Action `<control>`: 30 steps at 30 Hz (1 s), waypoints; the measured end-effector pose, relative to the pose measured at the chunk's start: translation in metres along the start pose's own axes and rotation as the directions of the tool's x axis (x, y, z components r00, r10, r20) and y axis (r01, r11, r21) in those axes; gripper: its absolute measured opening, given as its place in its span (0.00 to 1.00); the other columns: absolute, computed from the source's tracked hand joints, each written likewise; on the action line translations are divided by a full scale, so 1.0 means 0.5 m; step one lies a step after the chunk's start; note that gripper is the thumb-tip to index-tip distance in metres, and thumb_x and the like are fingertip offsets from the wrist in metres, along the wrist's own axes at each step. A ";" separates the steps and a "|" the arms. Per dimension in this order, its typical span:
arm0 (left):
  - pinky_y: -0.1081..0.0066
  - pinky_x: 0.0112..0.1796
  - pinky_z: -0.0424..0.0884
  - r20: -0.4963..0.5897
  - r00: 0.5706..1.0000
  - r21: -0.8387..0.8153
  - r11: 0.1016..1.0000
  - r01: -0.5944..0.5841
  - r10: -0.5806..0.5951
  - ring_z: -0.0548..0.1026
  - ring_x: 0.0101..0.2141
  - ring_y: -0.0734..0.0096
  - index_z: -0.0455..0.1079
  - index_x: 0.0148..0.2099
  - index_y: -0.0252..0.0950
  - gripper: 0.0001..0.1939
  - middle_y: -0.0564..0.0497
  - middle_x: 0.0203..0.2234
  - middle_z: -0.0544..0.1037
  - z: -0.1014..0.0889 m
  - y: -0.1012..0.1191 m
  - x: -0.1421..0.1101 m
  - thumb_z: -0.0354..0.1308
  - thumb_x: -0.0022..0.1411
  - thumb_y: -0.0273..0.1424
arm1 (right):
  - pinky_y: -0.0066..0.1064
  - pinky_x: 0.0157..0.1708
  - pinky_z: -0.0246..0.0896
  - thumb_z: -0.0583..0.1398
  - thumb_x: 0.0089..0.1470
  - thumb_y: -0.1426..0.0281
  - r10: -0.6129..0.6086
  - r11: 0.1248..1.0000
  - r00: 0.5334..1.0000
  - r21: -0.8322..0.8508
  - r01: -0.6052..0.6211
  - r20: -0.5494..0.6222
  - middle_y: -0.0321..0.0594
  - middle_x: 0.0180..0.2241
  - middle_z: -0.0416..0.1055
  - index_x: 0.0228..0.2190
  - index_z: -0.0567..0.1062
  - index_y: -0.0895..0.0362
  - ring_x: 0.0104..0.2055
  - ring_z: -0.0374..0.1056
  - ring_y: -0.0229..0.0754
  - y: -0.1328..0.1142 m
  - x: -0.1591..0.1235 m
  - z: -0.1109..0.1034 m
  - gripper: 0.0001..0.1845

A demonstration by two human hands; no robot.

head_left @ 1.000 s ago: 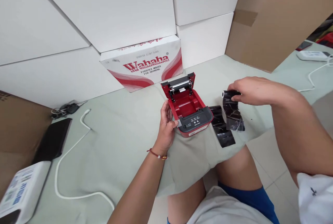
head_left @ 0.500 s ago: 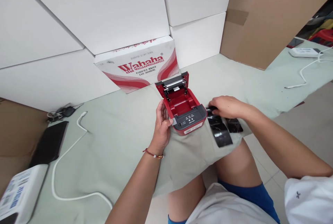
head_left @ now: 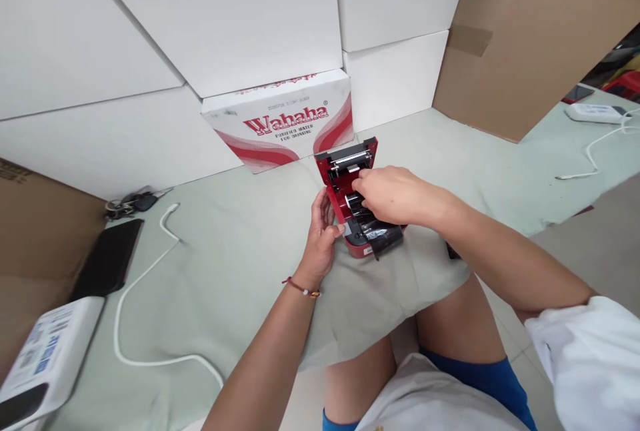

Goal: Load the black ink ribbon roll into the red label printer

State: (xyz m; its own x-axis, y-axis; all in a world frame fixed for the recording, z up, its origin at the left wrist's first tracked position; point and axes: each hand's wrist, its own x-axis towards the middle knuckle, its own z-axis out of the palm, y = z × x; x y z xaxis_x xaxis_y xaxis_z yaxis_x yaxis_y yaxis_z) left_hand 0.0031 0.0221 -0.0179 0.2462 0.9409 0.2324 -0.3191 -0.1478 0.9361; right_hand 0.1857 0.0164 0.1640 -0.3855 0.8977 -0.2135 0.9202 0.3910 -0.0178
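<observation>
A small red printer [head_left: 344, 184] with its lid open sits on a pale green cloth [head_left: 230, 264] in front of me. My left hand [head_left: 320, 234] grips the printer's left side, thumb on its front corner. My right hand [head_left: 387, 194] is over the open compartment, fingers closed on a black roll [head_left: 356, 203]. The roll's loose black strip [head_left: 380, 234] trails over the printer's front panel. The inside of the compartment is mostly hidden by my right hand.
A Wahaha carton [head_left: 280, 121] and white boxes [head_left: 200, 17] stand behind the printer, a brown carton [head_left: 525, 37] at the right. At left lie keys [head_left: 133, 203], a black phone [head_left: 107, 257], a white cable [head_left: 145, 311] and a white device [head_left: 45, 357]. A power strip [head_left: 595, 113] is far right.
My right hand carried the black roll from the cloth at the printer's right up and over into the open compartment. My left hand stayed on the printer's side.
</observation>
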 end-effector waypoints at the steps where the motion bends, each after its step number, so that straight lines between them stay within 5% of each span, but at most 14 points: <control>1: 0.48 0.73 0.62 0.003 1.000 -0.001 1.000 0.003 -0.003 0.58 0.77 0.45 0.59 0.75 0.52 0.47 0.45 0.78 0.59 -0.001 -0.001 0.000 0.73 0.58 0.46 | 0.34 0.35 0.64 0.57 0.66 0.79 0.008 1.000 1.000 -0.012 -0.008 0.009 0.53 0.48 0.84 0.46 0.83 0.60 0.43 0.80 0.51 -0.011 0.012 0.004 0.15; 12: 0.48 0.76 0.56 -0.006 1.000 -0.026 1.000 0.017 -0.017 0.55 0.79 0.47 0.58 0.75 0.50 0.45 0.45 0.79 0.59 0.002 -0.006 0.000 0.71 0.60 0.41 | 0.35 0.45 0.70 0.58 0.66 0.80 0.036 0.999 0.999 0.039 -0.037 0.040 0.55 0.51 0.84 0.51 0.83 0.62 0.51 0.81 0.53 -0.006 0.072 0.034 0.17; 15: 0.49 0.75 0.57 -0.007 1.000 -0.040 0.999 0.016 -0.016 0.55 0.79 0.47 0.58 0.76 0.50 0.45 0.45 0.79 0.59 0.004 -0.004 -0.002 0.71 0.60 0.41 | 0.36 0.50 0.71 0.58 0.70 0.75 -0.047 0.984 0.987 0.166 0.073 -0.155 0.50 0.55 0.83 0.53 0.82 0.58 0.54 0.80 0.50 0.018 0.024 0.067 0.16; 17: 0.49 0.75 0.57 -0.017 1.000 -0.045 0.999 0.022 -0.023 0.56 0.78 0.46 0.59 0.76 0.49 0.45 0.45 0.79 0.60 0.004 -0.004 -0.003 0.72 0.60 0.41 | 0.39 0.51 0.74 0.57 0.73 0.72 -0.047 0.946 0.908 0.273 0.174 -0.416 0.48 0.54 0.83 0.52 0.81 0.57 0.52 0.80 0.49 0.027 -0.033 0.102 0.14; 19: 0.49 0.74 0.59 -0.020 0.999 -0.048 0.998 0.029 -0.030 0.57 0.78 0.45 0.60 0.75 0.49 0.45 0.45 0.78 0.61 0.003 -0.003 -0.004 0.72 0.60 0.42 | 0.42 0.51 0.75 0.57 0.74 0.71 -0.017 0.917 0.763 0.294 0.269 -0.646 0.47 0.51 0.84 0.49 0.81 0.57 0.51 0.80 0.49 0.024 -0.093 0.148 0.13; 21: 0.49 0.74 0.60 -0.013 1.000 -0.050 0.998 0.025 -0.026 0.59 0.77 0.44 0.62 0.75 0.49 0.44 0.46 0.78 0.62 0.002 -0.002 -0.005 0.72 0.60 0.43 | 0.45 0.54 0.76 0.58 0.74 0.72 -0.027 0.910 0.665 0.258 0.326 -0.746 0.48 0.52 0.84 0.50 0.81 0.57 0.52 0.79 0.49 0.005 -0.141 0.197 0.11; 26: 0.48 0.73 0.62 -0.044 0.998 -0.046 0.998 0.037 -0.040 0.62 0.75 0.44 0.67 0.72 0.50 0.41 0.47 0.75 0.67 0.002 0.005 -0.012 0.72 0.59 0.43 | 0.53 0.70 0.68 0.57 0.72 0.78 -0.048 0.947 0.639 0.168 0.273 -0.768 0.48 0.63 0.79 0.63 0.75 0.58 0.65 0.74 0.50 -0.049 -0.177 0.278 0.22; 30: 0.50 0.76 0.55 -0.196 0.981 0.023 1.000 -0.011 0.015 0.57 0.78 0.49 0.71 0.68 0.53 0.37 0.51 0.76 0.65 -0.001 0.028 0.002 0.72 0.57 0.40 | 0.50 0.73 0.65 0.55 0.72 0.79 0.003 0.950 0.626 0.198 0.242 -0.780 0.45 0.65 0.78 0.63 0.75 0.59 0.68 0.73 0.47 -0.054 -0.170 0.296 0.23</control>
State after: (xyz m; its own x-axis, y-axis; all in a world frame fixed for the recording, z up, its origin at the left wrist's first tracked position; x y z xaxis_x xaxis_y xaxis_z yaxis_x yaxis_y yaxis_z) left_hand -0.0016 0.0211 -0.0047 0.0574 0.9800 0.1905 -0.3009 -0.1650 0.9393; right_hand 0.2034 -0.1005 0.0379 -0.2917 0.7217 0.6278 0.7940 0.5486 -0.2618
